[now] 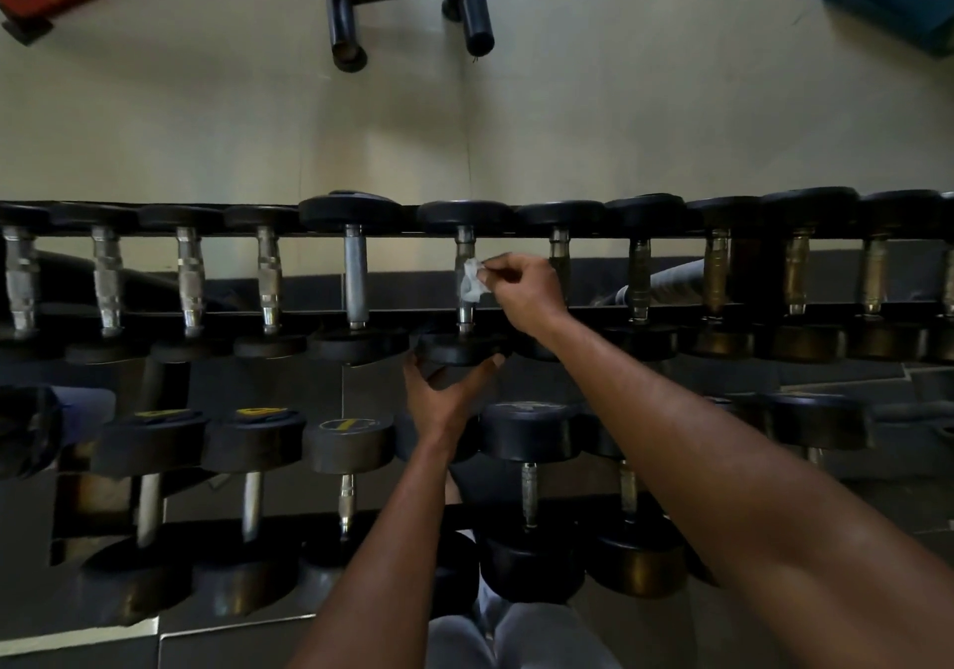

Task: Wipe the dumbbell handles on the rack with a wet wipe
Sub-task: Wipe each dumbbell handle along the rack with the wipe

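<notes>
right hand (521, 289) pinches wet wipe (472, 281) on dumbbell handle (464, 276); left hand (446, 390) cups near head (459, 348); risk: loose wipe slips, patches missed.

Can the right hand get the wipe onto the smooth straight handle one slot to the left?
Probably yes. The right hand pinches the wet wipe against a handle in the top row, and the smooth handle beside it stands bare with open space between. The left hand sits lower, on the dumbbell head.
</notes>
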### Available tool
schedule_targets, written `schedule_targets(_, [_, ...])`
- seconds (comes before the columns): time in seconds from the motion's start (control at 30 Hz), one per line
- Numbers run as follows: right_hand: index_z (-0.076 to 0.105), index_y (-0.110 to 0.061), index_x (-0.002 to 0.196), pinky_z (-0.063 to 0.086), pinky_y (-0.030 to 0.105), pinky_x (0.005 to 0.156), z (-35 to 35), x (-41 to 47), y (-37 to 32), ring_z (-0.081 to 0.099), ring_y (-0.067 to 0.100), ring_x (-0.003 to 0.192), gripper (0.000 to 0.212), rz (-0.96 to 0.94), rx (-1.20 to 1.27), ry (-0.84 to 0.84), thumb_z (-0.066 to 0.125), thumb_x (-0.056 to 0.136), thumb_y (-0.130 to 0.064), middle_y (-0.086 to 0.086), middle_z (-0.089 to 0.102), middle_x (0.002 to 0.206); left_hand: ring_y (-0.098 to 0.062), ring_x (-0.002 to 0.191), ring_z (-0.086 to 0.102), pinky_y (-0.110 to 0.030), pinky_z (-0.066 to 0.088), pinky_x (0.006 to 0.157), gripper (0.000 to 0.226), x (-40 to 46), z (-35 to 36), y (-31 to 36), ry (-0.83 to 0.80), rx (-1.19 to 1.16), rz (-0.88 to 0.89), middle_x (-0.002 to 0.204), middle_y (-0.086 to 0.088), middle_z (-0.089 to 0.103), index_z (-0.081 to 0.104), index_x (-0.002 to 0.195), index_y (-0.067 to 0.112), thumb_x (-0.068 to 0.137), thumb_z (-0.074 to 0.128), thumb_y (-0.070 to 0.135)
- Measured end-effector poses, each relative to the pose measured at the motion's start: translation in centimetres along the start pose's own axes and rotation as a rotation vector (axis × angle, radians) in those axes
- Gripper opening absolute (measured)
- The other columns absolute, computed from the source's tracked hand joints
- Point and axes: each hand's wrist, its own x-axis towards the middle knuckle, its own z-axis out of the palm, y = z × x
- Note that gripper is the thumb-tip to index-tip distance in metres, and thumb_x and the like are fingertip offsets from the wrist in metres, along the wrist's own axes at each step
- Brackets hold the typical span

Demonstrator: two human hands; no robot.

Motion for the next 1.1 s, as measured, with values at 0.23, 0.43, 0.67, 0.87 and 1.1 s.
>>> schedule_targets(0.23, [0.077,-0.019,0.118,0.051,0.016,0.078,0.5,0.6,-0.6,0.068,0.006,0.100,0.020,-0.102,-0.118,0.011,0.075,0.100,-0.026,-0.008,0.075,0.110,-0.010,0.096,0.074,-0.016,0.057,0.058,0.051,1.5,-1.9,0.5,-0.103,-0.133,-0.008,0.107,0.002,0.080,0.073,0.118,0.011,0.072,0.097,0.009])
schedule_targets(0.43, [0.077,-0.025,0.117,0.059,0.023,0.074,1.3,0.3,-1.1,0.069,0.004,0.091,0.019,-0.179,-0.240,0.091,0.074,0.100,-0.032,-0.011,0.076,0.108,-0.024,0.118,0.073,-0.032,0.058,0.091,0.054,3.1,-2.9,-0.6,-0.254,-0.241,-0.115,0.119,-0.006,0.079,0.076,0.122,0.010,0.074,0.094,0.026])
schedule_targets(0.67, [0.075,-0.025,0.115,0.063,0.037,0.074,1.6,0.4,-1.7,0.071,0.010,0.089,0.015,-0.289,-0.305,0.211,0.072,0.101,-0.026,-0.008,0.076,0.106,-0.028,0.134,0.063,-0.043,0.046,0.113,0.034,1.3,-2.6,-0.1,-0.419,-0.508,-0.341,0.128,-0.004,0.075,0.073,0.116,0.023,0.084,0.077,0.033])
schedule_targets(0.87, [0.075,-0.024,0.119,0.049,0.028,0.067,1.7,-0.3,-3.3,0.071,0.017,0.091,0.018,-0.399,-0.459,0.211,0.068,0.103,-0.027,-0.002,0.077,0.105,-0.012,0.082,0.071,-0.031,0.053,0.072,0.071,-1.8,-3.9,0.5,0.055,0.140,0.010,0.088,0.001,0.076,0.075,0.094,0.012,0.066,0.088,0.076])
schedule_targets(1.1, [0.077,-0.021,0.104,0.038,0.028,0.062,1.2,0.1,-4.5,0.069,0.024,0.082,0.021,-0.446,-0.579,0.261,0.058,0.107,-0.029,-0.001,0.073,0.095,-0.010,0.091,0.065,-0.030,0.058,0.077,0.076,-0.7,-3.7,6.4,0.019,0.663,0.364,0.105,0.005,0.066,0.068,0.108,0.020,0.062,0.087,0.077])
